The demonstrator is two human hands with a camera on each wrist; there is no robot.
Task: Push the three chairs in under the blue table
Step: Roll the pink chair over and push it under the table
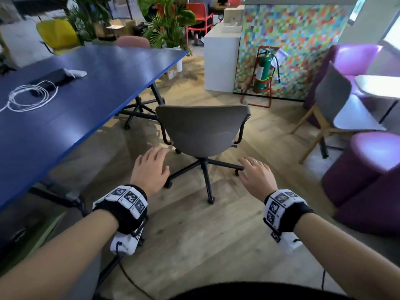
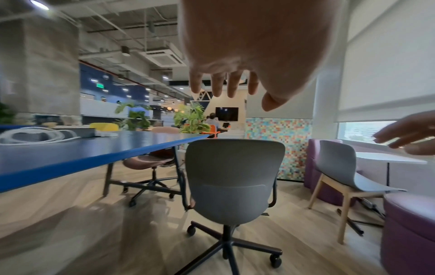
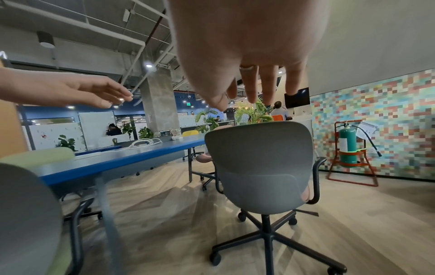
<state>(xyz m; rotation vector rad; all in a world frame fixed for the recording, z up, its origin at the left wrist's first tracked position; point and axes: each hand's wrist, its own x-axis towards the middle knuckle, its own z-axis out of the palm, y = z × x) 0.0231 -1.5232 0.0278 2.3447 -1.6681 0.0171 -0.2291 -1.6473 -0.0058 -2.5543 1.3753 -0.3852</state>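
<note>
Grey swivel chair (image 1: 202, 128) standing on the wood floor just beside the blue table (image 1: 65, 100), backrest toward 2 empty hands, left hand (image 1: 150, 169) and right hand (image 1: 257, 176), fingers loosely spread, about equally near, not touching.

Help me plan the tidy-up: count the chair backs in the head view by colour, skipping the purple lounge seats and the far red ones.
Grey: 2 (swivel chair, wooden-legged chair)
Yellow: 1 (yellow chair)
Pink: 1 (pink chair)
Total: 4
</note>
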